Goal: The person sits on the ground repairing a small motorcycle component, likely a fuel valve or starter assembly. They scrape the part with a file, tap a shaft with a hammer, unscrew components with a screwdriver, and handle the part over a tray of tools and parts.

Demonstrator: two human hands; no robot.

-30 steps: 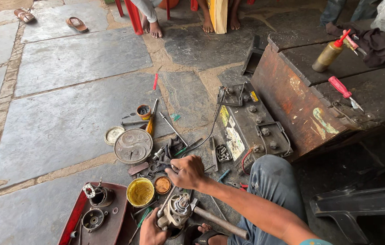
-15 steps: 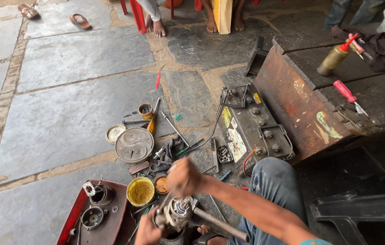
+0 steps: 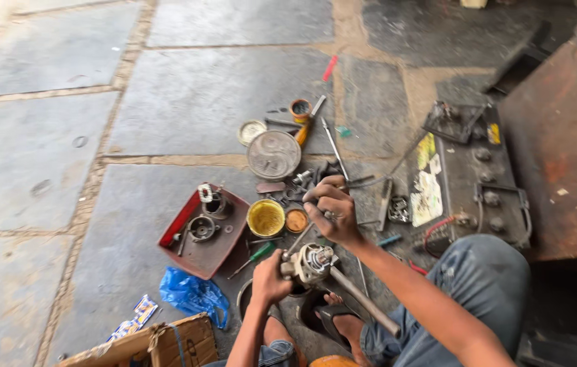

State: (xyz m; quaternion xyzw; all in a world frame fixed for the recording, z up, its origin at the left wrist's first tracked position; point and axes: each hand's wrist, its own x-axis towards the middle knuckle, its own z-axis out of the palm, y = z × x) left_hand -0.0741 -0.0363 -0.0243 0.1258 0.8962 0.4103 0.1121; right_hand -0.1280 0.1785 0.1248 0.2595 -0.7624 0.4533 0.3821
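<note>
I sit on a stone floor with parts spread before me. My left hand (image 3: 269, 278) grips a metal motor part (image 3: 310, 261) with a long shaft (image 3: 363, 299) running down to the right. My right hand (image 3: 329, 209) hovers above it with fingers curled, pinching a thin metal tool (image 3: 353, 182) among the scattered tools. A yellow tin of grease (image 3: 265, 217) and a small orange lid (image 3: 296, 220) lie just left of my right hand.
A red tray (image 3: 178, 228) with metal parts sits to the left. A round metal lid (image 3: 273, 154), screwdrivers and a car battery (image 3: 472, 183) lie around. A rusty metal box (image 3: 560, 149) stands right. A blue bag (image 3: 192, 293) and cardboard box (image 3: 146, 343) sit near me.
The camera has tilted down and closer. My right hand has lifted slightly from the motor part toward the scattered tools, while my left hand keeps holding the part.
</note>
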